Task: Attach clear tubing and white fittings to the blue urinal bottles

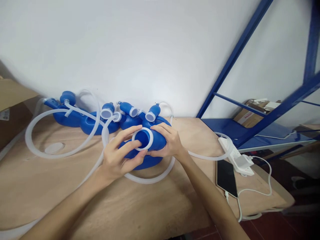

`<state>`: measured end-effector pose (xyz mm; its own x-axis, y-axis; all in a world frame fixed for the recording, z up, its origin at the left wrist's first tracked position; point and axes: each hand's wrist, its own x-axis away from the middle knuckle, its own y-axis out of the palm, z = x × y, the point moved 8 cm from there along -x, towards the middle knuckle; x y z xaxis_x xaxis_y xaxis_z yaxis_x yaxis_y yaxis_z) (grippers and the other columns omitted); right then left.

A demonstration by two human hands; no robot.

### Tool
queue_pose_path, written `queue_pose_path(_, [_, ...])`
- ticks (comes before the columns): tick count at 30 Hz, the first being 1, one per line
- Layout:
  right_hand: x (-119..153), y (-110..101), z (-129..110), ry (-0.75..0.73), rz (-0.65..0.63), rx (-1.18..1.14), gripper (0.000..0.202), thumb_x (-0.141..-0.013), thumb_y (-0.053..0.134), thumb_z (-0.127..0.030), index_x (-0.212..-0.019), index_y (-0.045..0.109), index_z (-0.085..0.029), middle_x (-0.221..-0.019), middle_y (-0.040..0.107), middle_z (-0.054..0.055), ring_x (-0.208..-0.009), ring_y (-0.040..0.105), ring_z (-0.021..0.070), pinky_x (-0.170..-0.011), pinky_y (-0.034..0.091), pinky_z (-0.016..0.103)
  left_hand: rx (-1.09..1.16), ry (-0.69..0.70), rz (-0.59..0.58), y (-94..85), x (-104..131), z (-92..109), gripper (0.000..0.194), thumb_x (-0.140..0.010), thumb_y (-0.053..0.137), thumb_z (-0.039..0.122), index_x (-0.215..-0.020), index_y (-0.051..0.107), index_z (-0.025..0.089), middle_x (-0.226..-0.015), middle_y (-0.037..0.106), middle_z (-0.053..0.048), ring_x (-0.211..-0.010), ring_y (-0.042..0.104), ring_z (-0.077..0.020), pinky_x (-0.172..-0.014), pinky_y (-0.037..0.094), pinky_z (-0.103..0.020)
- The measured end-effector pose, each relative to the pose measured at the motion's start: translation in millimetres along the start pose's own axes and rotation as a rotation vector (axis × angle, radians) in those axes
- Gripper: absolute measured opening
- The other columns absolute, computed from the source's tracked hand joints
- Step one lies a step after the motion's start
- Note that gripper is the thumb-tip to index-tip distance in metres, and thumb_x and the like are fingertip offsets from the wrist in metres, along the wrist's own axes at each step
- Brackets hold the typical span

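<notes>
Both hands, left hand and right hand, grip a blue bottle near the bench's back edge, seating its white ring; next, firm even pressing seems needed.

The blue bottle between the hands looks like smooth, slightly glossy plastic, its mouth ringed by a translucent white collar. The tubing is milky, soft-looking silicone or plastic. The tabletop is matt, bare wood with a fine grain. The shelf frame is blue-painted metal. The phone has a glossy black glass face; the power strip is white plastic.
</notes>
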<state>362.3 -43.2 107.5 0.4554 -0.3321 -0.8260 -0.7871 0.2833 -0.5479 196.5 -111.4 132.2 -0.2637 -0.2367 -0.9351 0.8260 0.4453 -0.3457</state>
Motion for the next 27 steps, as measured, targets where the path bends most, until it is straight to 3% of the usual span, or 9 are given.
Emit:
queue_pose_path(4, [-6, -3, -2, 0.037, -0.029, -0.031, 0.065, -0.075, 0.082, -0.066, -0.121, 0.067, -0.024, -0.104, 0.076, 0.008, -0.089, 0.074, 0.0261, -0.084, 0.061, 0.04, 0.021, -0.125, -0.07, 3.9, -2, -12, 0.048, -0.093, 0.069, 0.029, -0.139, 0.058, 0.026, -0.128, 0.062, -0.011, -0.115, 0.067, -0.0282, -0.094, 0.063, -0.046])
queue_pose_path(7, [-8, -1, -4, 0.079, -0.084, -0.082, 0.065, -0.076, 0.08, -0.069, -0.121, 0.068, -0.023, -0.1, 0.077, 0.007, -0.086, 0.074, 0.0246, -0.084, 0.061, 0.039, 0.077, -0.188, -0.24, 17.5, 1, -21, 0.049, -0.101, 0.055, 0.031, -0.149, 0.052, 0.024, -0.131, 0.056, -0.013, -0.119, 0.063, -0.0288, -0.097, 0.06, -0.046])
queue_pose_path(10, [-9, 0, -12, 0.105, -0.14, -0.119, 0.069, -0.075, 0.079, -0.072, -0.124, 0.069, -0.024, -0.103, 0.078, 0.007, -0.088, 0.075, 0.0249, -0.084, 0.061, 0.039, 0.208, -0.248, -0.306, 24.5, 6, -30, 0.049, -0.106, 0.043, 0.031, -0.153, 0.045, 0.023, -0.137, 0.059, -0.014, -0.126, 0.062, -0.0296, -0.105, 0.056, -0.048])
queue_pose_path(14, [-12, -1, -17, 0.16, -0.171, -0.09, 0.07, -0.074, 0.081, -0.071, -0.125, 0.069, -0.025, -0.108, 0.078, 0.007, -0.093, 0.075, 0.0262, -0.087, 0.061, 0.041, 0.275, -0.215, -0.314, 23.2, 7, -32, 0.049, -0.107, 0.043, 0.034, -0.155, 0.043, 0.025, -0.148, 0.058, -0.012, -0.137, 0.057, -0.0301, -0.115, 0.05, -0.049])
queue_pose_path(17, [-11, 1, -13, 0.199, -0.165, -0.083, 0.068, -0.074, 0.082, -0.069, -0.124, 0.069, -0.025, -0.109, 0.078, 0.007, -0.095, 0.075, 0.0264, -0.089, 0.061, 0.041, 0.298, -0.166, -0.27, 19.9, 8, -30, 0.049, -0.107, 0.043, 0.039, -0.153, 0.046, 0.025, -0.144, 0.059, -0.013, -0.135, 0.058, -0.0315, -0.112, 0.051, -0.05])
queue_pose_path(20, [-9, 3, -6, 0.223, -0.166, -0.067, 0.066, -0.074, 0.082, -0.068, -0.123, 0.07, -0.024, -0.106, 0.078, 0.007, -0.092, 0.076, 0.0261, -0.085, 0.061, 0.04, 0.228, -0.137, -0.219, 22.6, 12, -30, 0.046, -0.104, 0.051, 0.034, -0.149, 0.046, 0.024, -0.145, 0.056, -0.015, -0.134, 0.057, -0.0318, -0.109, 0.052, -0.051])
queue_pose_path(23, [-7, 8, -3, 0.236, -0.192, -0.071, 0.063, -0.076, 0.081, -0.066, -0.123, 0.07, -0.024, -0.106, 0.078, 0.007, -0.091, 0.076, 0.0264, -0.082, 0.06, 0.04, 0.26, -0.166, -0.202, 31.7, 18, -33, 0.046, -0.104, 0.053, 0.03, -0.148, 0.042, 0.026, -0.146, 0.054, -0.016, -0.135, 0.056, -0.0313, -0.109, 0.052, -0.051])
queue_pose_path(27, [-5, 11, -2, 0.256, -0.223, -0.059, 0.056, -0.075, 0.082, -0.058, -0.118, 0.07, -0.024, -0.101, 0.079, 0.006, -0.089, 0.076, 0.0265, -0.078, 0.059, 0.039, 0.341, -0.26, -0.223, 42.0, 20, -34, 0.053, -0.104, 0.054, 0.039, -0.154, 0.039, 0.026, -0.149, 0.053, -0.016, -0.14, 0.053, -0.0329, -0.115, 0.047, -0.055])
